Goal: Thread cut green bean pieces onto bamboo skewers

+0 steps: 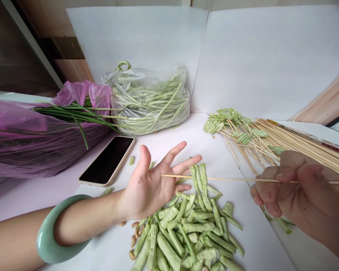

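Note:
My left hand (155,182) is spread palm up, fingers apart, just behind the pointed tip of a wooden skewer (231,179). Several cut bean pieces (199,178) are threaded side by side on the skewer, a short way from its tip. My right hand (288,188) is closed around the skewer at the right, holding it level. Below the skewer lies a heap of cut green bean pieces (183,233) on white paper, with a few small brown beans (133,241) at its left edge.
A black-screened phone (107,161) lies left of my left hand. Behind are a clear bag of long beans (155,101) and a purple bag (39,139) with green stalks. Filled skewers (228,118) and bare skewers (302,145) lie at the back right.

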The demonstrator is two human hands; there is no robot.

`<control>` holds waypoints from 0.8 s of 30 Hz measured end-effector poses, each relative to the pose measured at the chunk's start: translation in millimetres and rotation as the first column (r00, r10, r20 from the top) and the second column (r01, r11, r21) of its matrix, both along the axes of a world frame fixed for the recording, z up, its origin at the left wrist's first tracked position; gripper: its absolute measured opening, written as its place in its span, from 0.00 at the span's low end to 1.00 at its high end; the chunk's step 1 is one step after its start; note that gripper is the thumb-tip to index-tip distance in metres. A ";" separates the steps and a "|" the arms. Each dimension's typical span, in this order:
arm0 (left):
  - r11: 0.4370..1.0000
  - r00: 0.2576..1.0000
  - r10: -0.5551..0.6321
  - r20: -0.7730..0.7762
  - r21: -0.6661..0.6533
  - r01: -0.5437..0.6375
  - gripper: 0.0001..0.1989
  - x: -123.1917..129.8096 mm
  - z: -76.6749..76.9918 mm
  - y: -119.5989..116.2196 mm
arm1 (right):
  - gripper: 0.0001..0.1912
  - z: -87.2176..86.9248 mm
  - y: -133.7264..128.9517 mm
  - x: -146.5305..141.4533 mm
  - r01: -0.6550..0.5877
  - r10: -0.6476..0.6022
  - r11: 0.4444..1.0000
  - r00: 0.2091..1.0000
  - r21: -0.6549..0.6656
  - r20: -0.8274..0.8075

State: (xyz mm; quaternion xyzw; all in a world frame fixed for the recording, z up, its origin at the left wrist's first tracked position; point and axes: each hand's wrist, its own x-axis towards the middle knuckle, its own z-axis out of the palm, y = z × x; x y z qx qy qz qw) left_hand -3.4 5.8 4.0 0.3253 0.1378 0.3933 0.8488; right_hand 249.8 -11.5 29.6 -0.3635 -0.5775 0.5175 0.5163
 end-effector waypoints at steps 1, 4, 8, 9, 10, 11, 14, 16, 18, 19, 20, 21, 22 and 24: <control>1.000 1.000 0.002 0.000 -0.002 -0.002 0.43 0.0 0.3 0.0 | 0.15 -0.4 -0.5 0.8 -0.004 0.004 1.000 1.000 0.001 0.002; 1.000 1.000 0.012 -0.005 -0.010 -0.012 0.43 0.2 1.2 0.2 | 0.16 -0.4 -1.6 2.0 -0.014 0.014 1.000 1.000 -0.006 0.025; 1.000 1.000 0.011 -0.003 -0.005 -0.011 0.43 0.5 1.2 0.5 | 0.16 0.4 -0.3 1.0 -0.007 0.007 1.000 1.000 -0.005 0.015; 1.000 1.000 0.009 -0.004 -0.002 -0.009 0.43 0.4 1.0 0.4 | 0.16 0.5 0.1 0.9 -0.004 0.004 1.000 1.000 -0.005 0.008; 1.000 1.000 0.009 -0.005 0.001 -0.009 0.43 0.3 0.8 0.4 | 0.15 0.5 0.3 1.0 0.000 0.000 1.000 1.000 -0.009 0.004; 1.000 1.000 0.007 -0.005 0.005 -0.007 0.43 0.0 0.6 0.2 | 0.15 0.6 0.3 1.2 0.004 -0.004 1.000 1.000 -0.010 0.005; 1.000 1.000 0.000 -0.004 0.017 0.000 0.43 -0.5 0.2 -0.1 | 0.15 0.9 -0.7 1.8 0.010 -0.010 1.000 1.000 -0.008 0.010; 1.000 1.000 -0.004 -0.007 0.021 0.004 0.42 -0.6 0.2 -0.1 | 0.15 1.1 -1.2 1.6 0.003 -0.003 1.000 1.000 -0.013 0.009; 1.000 1.000 -0.007 -0.013 0.022 0.007 0.42 -0.4 0.3 -0.2 | 0.15 0.8 -0.7 1.3 -0.006 0.006 1.000 1.000 -0.013 0.003; 1.000 1.000 -0.008 -0.015 0.022 0.009 0.42 -0.2 0.4 -0.2 | 0.14 0.4 -0.2 1.1 -0.008 0.008 1.000 1.000 -0.009 0.001; 1.000 1.000 -0.009 -0.016 0.023 0.009 0.42 -0.1 0.5 -0.2 | 0.14 0.1 0.3 1.0 -0.005 0.005 1.000 1.000 -0.009 0.000; 1.000 1.000 -0.009 -0.018 0.025 0.009 0.42 0.0 0.7 -0.2 | 0.14 -0.3 0.8 0.9 0.000 0.000 1.000 1.000 -0.007 0.001; 1.000 1.000 -0.008 -0.021 0.025 0.009 0.42 0.1 0.9 -0.2 | 0.14 -0.5 1.2 0.9 0.008 -0.008 1.000 1.000 -0.007 0.001; 1.000 1.000 -0.006 -0.025 0.027 0.007 0.42 0.5 1.4 -0.4 | 0.14 -0.6 1.4 0.8 0.020 -0.020 1.000 1.000 -0.006 0.008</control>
